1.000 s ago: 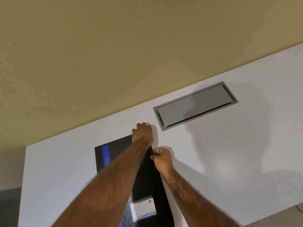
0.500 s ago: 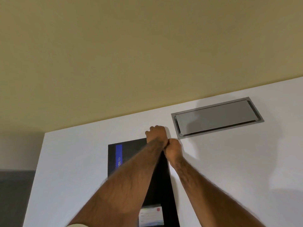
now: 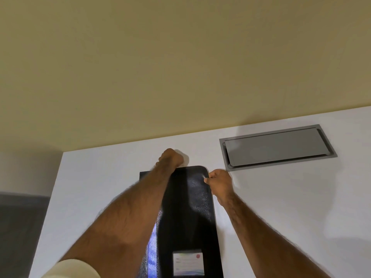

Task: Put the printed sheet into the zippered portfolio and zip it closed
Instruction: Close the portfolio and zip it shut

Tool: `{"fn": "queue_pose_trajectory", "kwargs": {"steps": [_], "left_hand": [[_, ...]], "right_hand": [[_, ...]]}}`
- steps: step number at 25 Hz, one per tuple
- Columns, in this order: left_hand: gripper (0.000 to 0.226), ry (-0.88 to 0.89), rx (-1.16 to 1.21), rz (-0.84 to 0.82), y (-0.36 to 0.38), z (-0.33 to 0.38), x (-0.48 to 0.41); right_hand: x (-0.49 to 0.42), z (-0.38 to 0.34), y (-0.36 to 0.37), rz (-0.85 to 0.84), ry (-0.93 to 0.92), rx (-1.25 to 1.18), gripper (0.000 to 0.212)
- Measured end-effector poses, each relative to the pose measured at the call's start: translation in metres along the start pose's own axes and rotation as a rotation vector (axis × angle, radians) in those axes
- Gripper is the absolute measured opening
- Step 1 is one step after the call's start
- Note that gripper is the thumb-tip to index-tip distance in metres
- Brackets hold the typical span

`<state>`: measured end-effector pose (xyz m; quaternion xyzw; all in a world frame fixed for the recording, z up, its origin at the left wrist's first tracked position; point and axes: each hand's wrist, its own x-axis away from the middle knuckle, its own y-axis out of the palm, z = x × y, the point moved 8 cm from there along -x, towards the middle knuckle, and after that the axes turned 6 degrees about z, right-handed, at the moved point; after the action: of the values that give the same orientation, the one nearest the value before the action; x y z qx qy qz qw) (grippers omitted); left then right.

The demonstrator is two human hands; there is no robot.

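A black zippered portfolio [image 3: 190,213] lies on the white table [image 3: 281,207], long side running away from me. A white label card [image 3: 188,263] sits on its near cover. My left hand [image 3: 170,158] is a fist at the portfolio's far edge, pressing it down. My right hand [image 3: 219,182] pinches something small and silver, the zipper pull, at the far right corner. A blue strip [image 3: 152,247] shows along the left side under my left forearm. The printed sheet is not visible.
A grey cable hatch [image 3: 277,149] is set flush into the table, right of the portfolio's far end. A beige wall [image 3: 180,67] rises right behind the table's far edge. The table's left edge [image 3: 54,193] drops to a dark grey floor.
My right hand has moved apart from the left fist, right and around the far right corner of the portfolio. The camera has tilted, and more of the black cover shows.
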<state>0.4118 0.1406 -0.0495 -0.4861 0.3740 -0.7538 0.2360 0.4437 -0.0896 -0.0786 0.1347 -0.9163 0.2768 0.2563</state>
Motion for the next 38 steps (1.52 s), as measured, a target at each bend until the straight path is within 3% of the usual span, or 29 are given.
{"fn": "queue_pose_trajectory", "kwargs": {"steps": [3,8,10,13,17,25,29,35,38], "left_hand": [[0.042,-0.032,-0.021,-0.028,-0.021,-0.025,-0.014],[0.043,-0.129,0.055,-0.019,-0.055,-0.082,-0.031],[0.04,-0.144,0.1,-0.013,-0.064,-0.102,-0.04],[0.012,-0.163,0.199,-0.024,-0.072,-0.124,-0.045],[0.031,-0.246,0.381,-0.034,-0.066,-0.147,-0.045],[0.012,-0.288,0.682,0.097,-0.058,-0.168,-0.043],[0.006,-0.24,0.625,0.148,-0.056,-0.173,-0.042],[0.038,-0.053,0.424,0.183,-0.038,-0.179,0.022],[0.027,0.016,0.424,0.271,-0.011,-0.204,0.077]], "right_hand": [[-0.001,-0.001,0.001,-0.017,-0.015,0.013,0.021],[-0.003,-0.002,0.002,-0.039,-0.046,0.055,0.035],[-0.003,-0.002,0.002,-0.039,-0.043,0.044,0.032],[-0.004,0.0,0.002,-0.018,-0.029,0.02,0.023],[-0.002,-0.002,0.004,-0.038,-0.028,0.012,0.005],[-0.001,-0.003,0.004,0.014,-0.029,0.091,0.009],[0.0,-0.004,0.005,0.024,-0.037,0.089,0.014],[0.021,0.009,-0.003,0.015,-0.049,0.073,0.012],[0.053,0.027,-0.011,0.044,-0.095,0.197,0.017]]}}
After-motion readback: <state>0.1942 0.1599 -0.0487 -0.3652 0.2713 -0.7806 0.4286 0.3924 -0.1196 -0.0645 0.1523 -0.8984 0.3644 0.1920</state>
